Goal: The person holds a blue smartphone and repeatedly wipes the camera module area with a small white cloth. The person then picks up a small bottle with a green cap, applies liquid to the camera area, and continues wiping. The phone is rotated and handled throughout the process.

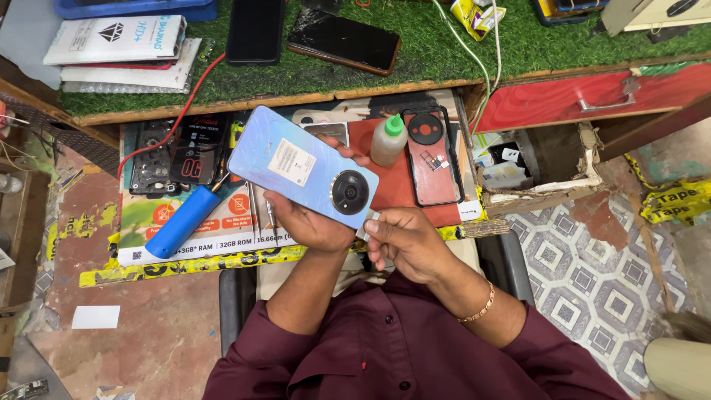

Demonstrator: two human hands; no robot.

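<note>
Head view, looking down. The left hand (311,222) holds a light blue phone (304,167) back side up, its grip closed around the lower edge, the round black camera ring toward the right hand. The right hand (404,241) pinches a small pale piece (369,224) between thumb and forefinger, touching the phone's corner; what the piece is cannot be told. Beyond the phone on the desk (244,222) lie a small white bottle with a green cap (389,139), a dark phone case (433,157) on a red mat, and a blue cylindrical tool (184,222). Farther off, two dark phones (344,41) rest on green turf.
</note>
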